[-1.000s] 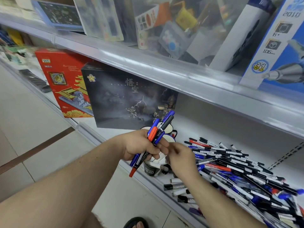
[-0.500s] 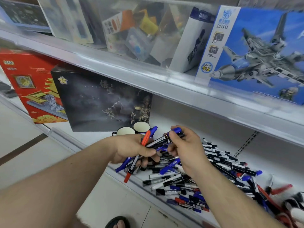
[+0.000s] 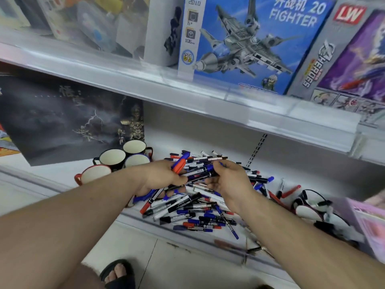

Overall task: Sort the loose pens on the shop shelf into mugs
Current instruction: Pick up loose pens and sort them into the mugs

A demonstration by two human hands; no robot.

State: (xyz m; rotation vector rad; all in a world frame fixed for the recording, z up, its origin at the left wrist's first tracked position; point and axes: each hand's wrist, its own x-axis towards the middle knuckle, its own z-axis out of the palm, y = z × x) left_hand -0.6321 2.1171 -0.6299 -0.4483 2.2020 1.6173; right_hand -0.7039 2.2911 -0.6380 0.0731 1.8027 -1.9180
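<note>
A heap of loose pens (image 3: 200, 213) with blue, black and red caps covers the lower shelf (image 3: 145, 220). My left hand (image 3: 160, 178) grips a bundle of pens (image 3: 179, 165) over the heap's left side. My right hand (image 3: 229, 180) pinches a blue-capped pen (image 3: 208, 168) at the bundle's right end. Several empty mugs stand left of the heap: a red one (image 3: 91, 174) in front, a black one (image 3: 111, 157), and two more (image 3: 135, 148) behind.
A dark picture box (image 3: 62, 119) leans behind the mugs. The upper shelf edge (image 3: 187, 94) overhangs, carrying a blue fighter-jet box (image 3: 250, 42). Black-and-white gadgets with cords (image 3: 312, 207) lie right of the heap. My sandalled foot (image 3: 118, 272) is on the floor.
The view has swung right and down. Both hands have stayed together over the heap, my right hand still working at the bundle's end.
</note>
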